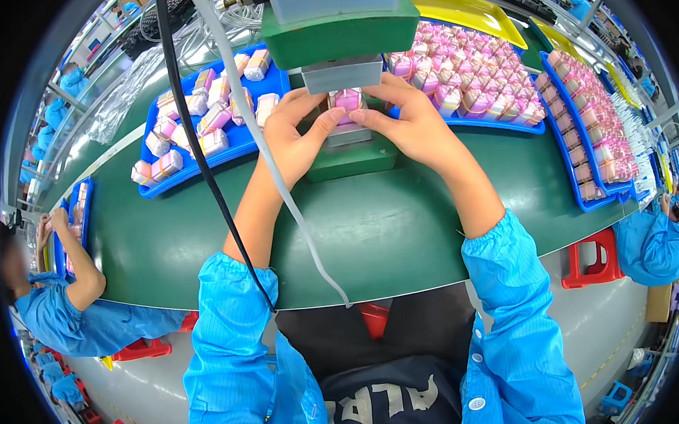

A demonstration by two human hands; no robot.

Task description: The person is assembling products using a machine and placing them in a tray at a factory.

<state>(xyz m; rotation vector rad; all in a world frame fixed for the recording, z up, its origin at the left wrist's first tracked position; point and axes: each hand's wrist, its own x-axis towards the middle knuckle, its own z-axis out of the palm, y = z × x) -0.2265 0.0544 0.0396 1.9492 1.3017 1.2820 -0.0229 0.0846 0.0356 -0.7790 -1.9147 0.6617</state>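
Note:
A small pink-and-white block (346,101), wrapped with thin bands, sits in the gap of a green press (341,34). Above the block is the press's grey metal head (342,75); below it, a metal base piece (349,135). My left hand (295,131) grips the block from the left, its thumb on the near face. From the right, my right hand (411,123) holds it the same way, and the two thumb tips almost meet. The fingers behind the block are partly hidden by the press head.
A blue tray (192,168) with loose pink-and-white blocks lies left; a fuller blue tray (493,124) stands right, with stacked trays (608,191) beyond. A black cable (195,142) and grey hose (258,136) hang before my left arm. A co-worker (74,311) sits at left.

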